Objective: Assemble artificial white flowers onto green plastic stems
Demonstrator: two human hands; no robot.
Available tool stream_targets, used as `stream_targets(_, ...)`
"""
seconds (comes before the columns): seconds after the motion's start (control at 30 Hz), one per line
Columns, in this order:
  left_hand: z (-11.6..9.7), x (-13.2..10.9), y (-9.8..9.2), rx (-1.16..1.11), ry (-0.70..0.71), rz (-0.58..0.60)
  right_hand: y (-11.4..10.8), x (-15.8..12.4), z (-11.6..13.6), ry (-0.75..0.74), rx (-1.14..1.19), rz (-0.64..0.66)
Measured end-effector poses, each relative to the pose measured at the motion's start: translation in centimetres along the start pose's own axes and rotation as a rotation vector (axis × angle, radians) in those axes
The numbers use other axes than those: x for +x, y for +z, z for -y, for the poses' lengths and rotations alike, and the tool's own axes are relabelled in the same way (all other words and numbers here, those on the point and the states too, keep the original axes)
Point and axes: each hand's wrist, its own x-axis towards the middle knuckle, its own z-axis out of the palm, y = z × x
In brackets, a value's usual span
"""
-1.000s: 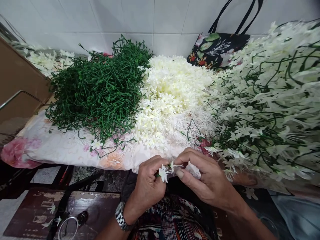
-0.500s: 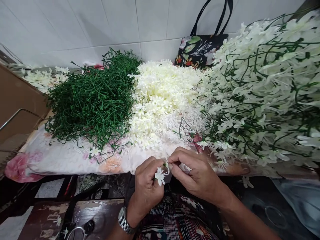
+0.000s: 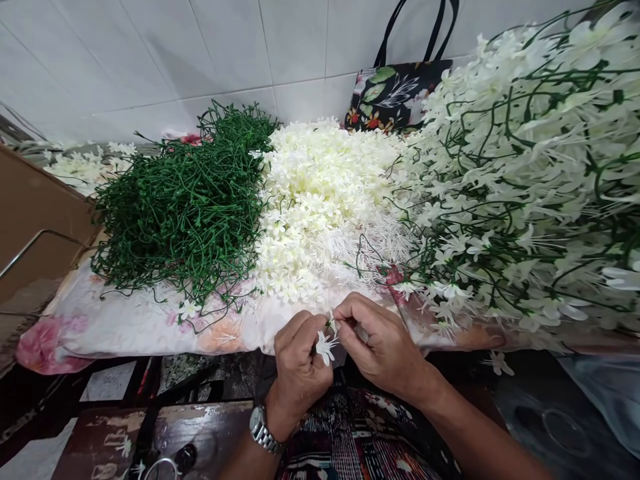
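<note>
My left hand (image 3: 299,363) is closed around a thin green stem with a small white flower (image 3: 325,347) on it. My right hand (image 3: 383,347) pinches a white piece at the stem's tip, fingertip to fingertip with the left. Both hands hover at the near edge of a flowered cloth (image 3: 125,320). On the cloth lie a heap of bare green stems (image 3: 185,200), a pile of loose cream petals (image 3: 320,193) and white stamen sprigs (image 3: 370,243). A mass of finished flower sprays (image 3: 530,173) fills the right side.
A black floral tote bag (image 3: 395,93) leans on the white tiled wall. A brown cardboard box (image 3: 30,220) with a metal handle stands at the left. More white flowers (image 3: 80,163) lie behind it. A dark worn board (image 3: 120,440) sits below left.
The view has tilted and shifted a little. My hands have drawn closer together, and the right fingers now meet the stem tip held by the left.
</note>
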Motion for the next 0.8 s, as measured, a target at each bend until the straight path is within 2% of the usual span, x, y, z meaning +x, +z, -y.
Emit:
stream_targets(0.33,0.3,0.2,0.5,0.016,-0.015,-0.058,0.9,0.3,-0.7,-0.093,-0.07,-0.003)
stream_targets(0.47,0.4,0.3,0.3,-0.085,-0.082,-0.072,0.9,0.5,-0.7,-0.095,-0.056,0.001)
stream_targets(0.53,0.4,0.3,0.1,-0.215,-0.215,-0.03,0.4,0.8,-0.4,-0.096,-0.039,0.029)
stream_targets(0.6,0.3,0.4,-0.3,-0.417,-0.418,0.005,-0.3,1.0,0.1,-0.111,-0.037,0.061)
stream_targets(0.7,-0.1,0.8,-1.0,-0.78,-0.751,-0.023,-1.7,1.5,1.0,-0.18,-0.085,0.028)
stream_targets(0.8,-0.8,1.4,-1.5,-1.019,-0.944,-0.047,-2.8,1.9,1.6,-0.282,-0.144,0.009)
